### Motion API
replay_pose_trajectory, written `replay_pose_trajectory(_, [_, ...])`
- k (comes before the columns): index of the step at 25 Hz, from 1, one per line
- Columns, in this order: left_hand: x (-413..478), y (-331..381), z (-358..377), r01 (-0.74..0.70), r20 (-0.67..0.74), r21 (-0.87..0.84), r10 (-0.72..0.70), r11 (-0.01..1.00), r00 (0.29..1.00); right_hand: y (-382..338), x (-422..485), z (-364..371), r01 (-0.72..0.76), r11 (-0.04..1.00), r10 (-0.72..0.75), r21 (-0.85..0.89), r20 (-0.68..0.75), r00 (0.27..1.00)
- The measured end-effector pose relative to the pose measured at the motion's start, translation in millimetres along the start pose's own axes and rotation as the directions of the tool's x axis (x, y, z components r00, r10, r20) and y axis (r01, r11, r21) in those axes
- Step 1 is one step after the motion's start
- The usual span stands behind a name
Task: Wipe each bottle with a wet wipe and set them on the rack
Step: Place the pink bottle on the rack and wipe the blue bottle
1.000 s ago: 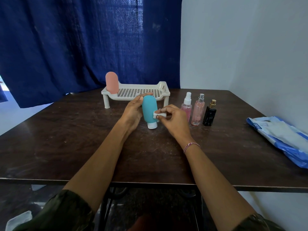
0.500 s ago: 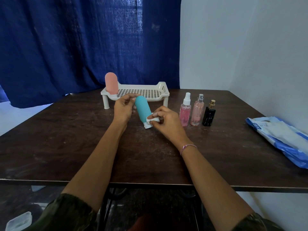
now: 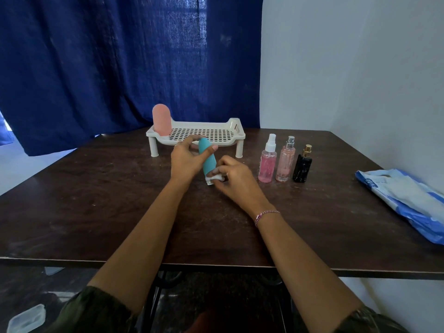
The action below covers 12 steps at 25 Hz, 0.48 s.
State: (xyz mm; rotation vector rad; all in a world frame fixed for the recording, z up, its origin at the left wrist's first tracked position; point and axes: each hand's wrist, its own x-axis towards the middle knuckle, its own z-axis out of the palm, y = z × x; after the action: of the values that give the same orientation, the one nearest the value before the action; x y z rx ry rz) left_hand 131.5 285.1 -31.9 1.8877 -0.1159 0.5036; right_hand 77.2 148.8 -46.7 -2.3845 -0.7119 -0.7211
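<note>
Teal bottle tilted – left hand grips, right hand pinches wipe near cap.

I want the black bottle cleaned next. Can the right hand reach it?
Probably yes: nothing stands before the black bottle, but the right hand is pinching a wipe.

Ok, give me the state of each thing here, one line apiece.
Teal bottle: tilted, cap down, in hand.
Left hand: grips teal bottle.
Right hand: presses wipe on its cap.
Wipe: bunched at the cap.
Peach bottle: upright on rack.
Rack: standing, holds one bottle.
White-top spray: upright on table.
Silver-top spray: upright on table.
Black bottle: upright on table.
Wipe pack: lying flat on table.
</note>
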Motion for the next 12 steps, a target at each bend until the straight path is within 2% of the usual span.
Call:
replay_pose_trajectory(4, [1.8,-0.5,-2.3,0.163,0.060,-0.233,-0.153,0.959,0.986,2.4,-1.7,-1.0,-0.023,0.999,0.021,0.049,0.050,0.999])
replay_pose_trajectory(6, [1.4,0.4,-3.1,0.227,0.107,-0.326,-0.203,0.918,0.973,3.3,-0.8,-2.1,-0.083,0.993,0.083,0.084,-0.008,0.996])
replay_pose_trajectory(9, [1.8,-2.0,-3.0,0.282,0.187,-0.410,-0.223,0.868,0.957,2.1,1.1,-3.9,-0.139,0.982,0.152,0.127,-0.105,0.983])
replay_pose_trajectory(12, [1.5,-3.3,-2.8,0.318,0.262,-0.455,-0.216,0.832,0.941,0.6,1.3,-2.7,-0.121,0.986,0.132,0.114,-0.098,0.986])
